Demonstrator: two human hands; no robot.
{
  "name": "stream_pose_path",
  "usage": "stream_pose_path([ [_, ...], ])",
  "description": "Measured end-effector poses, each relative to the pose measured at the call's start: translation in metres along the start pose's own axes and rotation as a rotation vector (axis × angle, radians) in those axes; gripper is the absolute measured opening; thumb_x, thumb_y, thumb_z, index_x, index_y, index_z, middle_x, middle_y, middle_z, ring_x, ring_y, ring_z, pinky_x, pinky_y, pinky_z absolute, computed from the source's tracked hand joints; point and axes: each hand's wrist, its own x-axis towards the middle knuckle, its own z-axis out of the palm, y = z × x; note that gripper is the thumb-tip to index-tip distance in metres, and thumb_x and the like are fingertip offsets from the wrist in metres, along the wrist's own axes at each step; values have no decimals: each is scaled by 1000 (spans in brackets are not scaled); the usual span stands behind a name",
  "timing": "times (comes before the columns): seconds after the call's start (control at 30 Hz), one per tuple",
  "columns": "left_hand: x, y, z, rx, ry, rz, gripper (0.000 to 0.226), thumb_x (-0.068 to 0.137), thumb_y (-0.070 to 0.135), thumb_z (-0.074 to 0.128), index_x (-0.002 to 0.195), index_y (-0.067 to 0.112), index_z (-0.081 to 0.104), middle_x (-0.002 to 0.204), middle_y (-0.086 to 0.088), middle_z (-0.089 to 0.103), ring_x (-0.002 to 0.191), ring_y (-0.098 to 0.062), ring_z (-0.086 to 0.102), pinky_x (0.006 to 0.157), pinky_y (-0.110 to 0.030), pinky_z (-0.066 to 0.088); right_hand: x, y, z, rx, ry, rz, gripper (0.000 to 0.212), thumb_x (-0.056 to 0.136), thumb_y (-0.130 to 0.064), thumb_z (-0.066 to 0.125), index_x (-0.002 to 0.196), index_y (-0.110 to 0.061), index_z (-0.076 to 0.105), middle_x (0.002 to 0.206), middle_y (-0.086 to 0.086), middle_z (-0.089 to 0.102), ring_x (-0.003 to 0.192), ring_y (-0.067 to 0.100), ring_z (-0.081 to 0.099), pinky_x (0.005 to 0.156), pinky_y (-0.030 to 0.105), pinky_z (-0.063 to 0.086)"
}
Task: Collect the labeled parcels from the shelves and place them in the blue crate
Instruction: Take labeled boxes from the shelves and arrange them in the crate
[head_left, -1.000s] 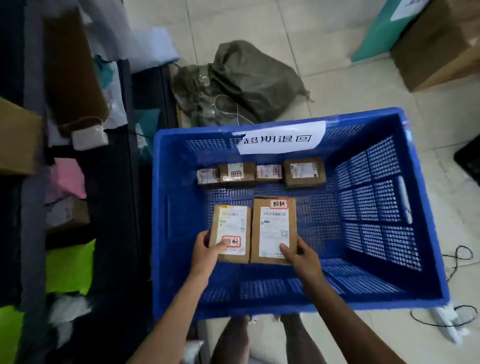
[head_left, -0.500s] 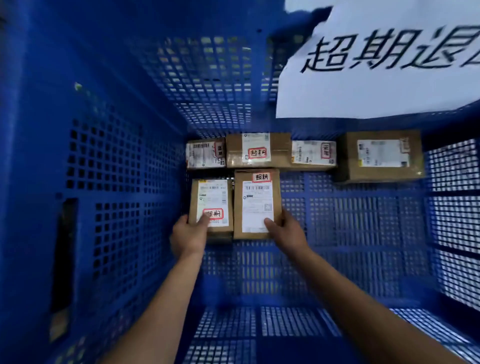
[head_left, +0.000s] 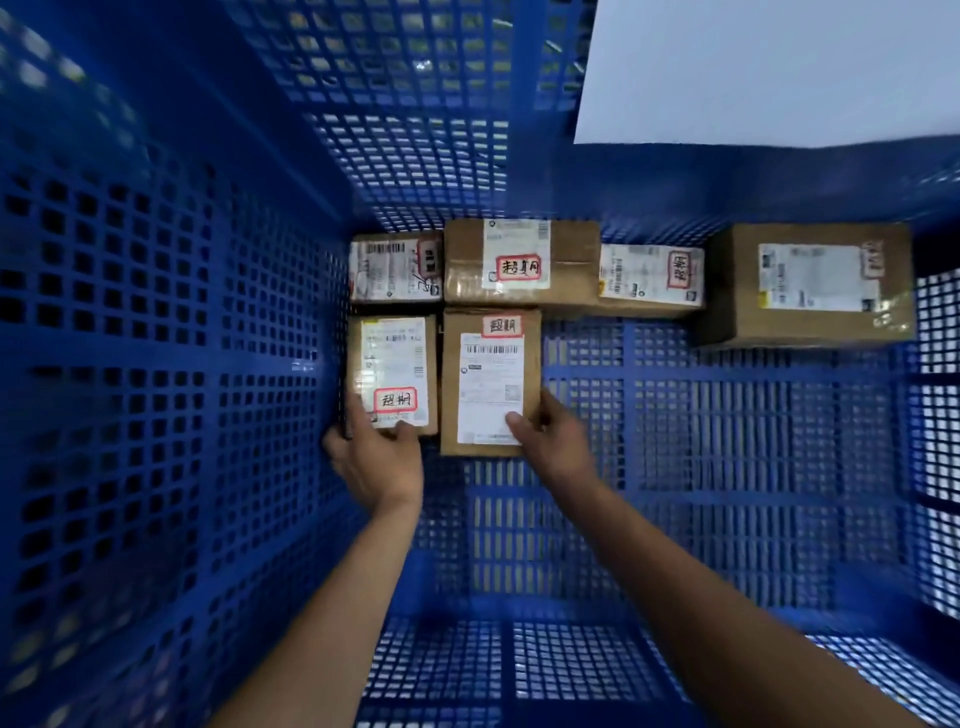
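I look deep into the blue crate (head_left: 171, 322). My left hand (head_left: 376, 457) grips the near end of a small brown parcel (head_left: 392, 371) with a white label and red-framed sticker, lying on the crate floor against the left wall. My right hand (head_left: 550, 441) holds the near right corner of a taller brown parcel (head_left: 488, 382) right beside it. Behind them a row of several labeled parcels lines the far wall: a white-wrapped one (head_left: 395, 267), a taped brown box (head_left: 519, 262), a flat one (head_left: 652, 275) and a bigger box (head_left: 810, 286).
A white paper sign (head_left: 769, 73) hangs on the crate's far wall at the upper right. The perforated crate floor (head_left: 727, 441) lies bare to the right of my hands and toward me. Mesh walls close in on all sides.
The view has dropped from above the crate to deep inside it. Both parcels have gone down and forward to the floor, ending up against the back row.
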Motion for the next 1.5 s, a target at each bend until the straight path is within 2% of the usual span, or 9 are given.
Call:
stream_pose_path([
  [0.13, 6, -10, -4, -72, -73, 75, 65, 90, 12, 64, 148, 20, 36, 145, -10, 41, 124, -27, 51, 95, -30, 42, 0, -2, 0, -35, 4, 2, 52, 95, -24, 63, 143, -17, 47, 128, 3, 65, 116, 26, 62, 99, 47, 52],
  [0.37, -38, -19, -41, 414, -364, 341, 86, 98, 22, 55, 157, 31, -6, 161, 4, -29, 153, -26, -4, 105, -33, 43, -54, -17, -33, -523, -102, -51, 80, 101, -33, 50, 158, -15, -3, 161, 10, 27, 143, 35, 34, 108, 43, 38],
  [0.57, -121, 23, -122, 687, -372, 522, 83, 98, 35, 48, 151, 28, -15, 159, 1, -19, 152, -27, -12, 123, -50, 0, -165, -72, -77, -997, -145, -156, 80, 98, -41, 42, 158, -24, -9, 167, 6, 0, 153, 33, 2, 123, 49, 10],
  [0.77, -221, 106, -246, 808, -333, 786, 94, 67, 38, 80, 150, 18, 39, 154, -15, 39, 146, -37, 30, 113, -65, 15, -316, -196, -127, -1354, -193, -323, 74, 101, -50, 33, 158, -22, -4, 165, 12, -12, 151, 38, -14, 120, 59, -7],
  [1.0, -362, 208, -393, 793, -297, 626, 80, 97, 54, 38, 157, 27, -7, 166, -8, -5, 152, -33, -12, 117, -63, -10, -479, -299, -192, -1413, -71, -471, 75, 99, -55, 31, 158, -24, -3, 166, 11, -9, 151, 37, -13, 119, 61, -10],
  [1.17, -461, 240, -476, 714, -164, 547, 77, 96, 50, 41, 158, 30, 0, 166, -9, -4, 152, -33, -11, 117, -63, -8, -572, -340, -241, -1294, 51, -632, 75, 89, -45, 51, 156, -24, 26, 163, 15, 21, 150, 42, 14, 118, 66, 9],
  [1.27, -512, 245, -524, 637, -64, 506, 75, 92, 44, 47, 157, 30, 12, 166, -11, 8, 152, -34, -4, 118, -63, -5, -617, -368, -264, -1236, 127, -711, 75, 89, -50, 47, 156, -25, 26, 164, 13, 16, 151, 41, 9, 118, 63, 1],
  [1.37, -551, 235, -574, 543, 61, 446, 76, 77, 42, 57, 149, 27, 40, 155, -15, 39, 146, -38, 28, 114, -67, 19, -669, -398, -262, -1243, 116, -834, 75, 91, -58, 34, 158, -29, 17, 166, 11, 7, 152, 39, 2, 118, 63, -3],
  [1.5, -597, 207, -650, 401, 280, 359, 72, 79, 46, 43, 149, 27, 41, 151, -13, 45, 140, -36, 41, 108, -60, 37, -755, -429, -223, -1196, 25, -1090, 74, 91, -59, 39, 157, -28, 23, 165, 11, 15, 152, 39, 9, 117, 65, 4],
])
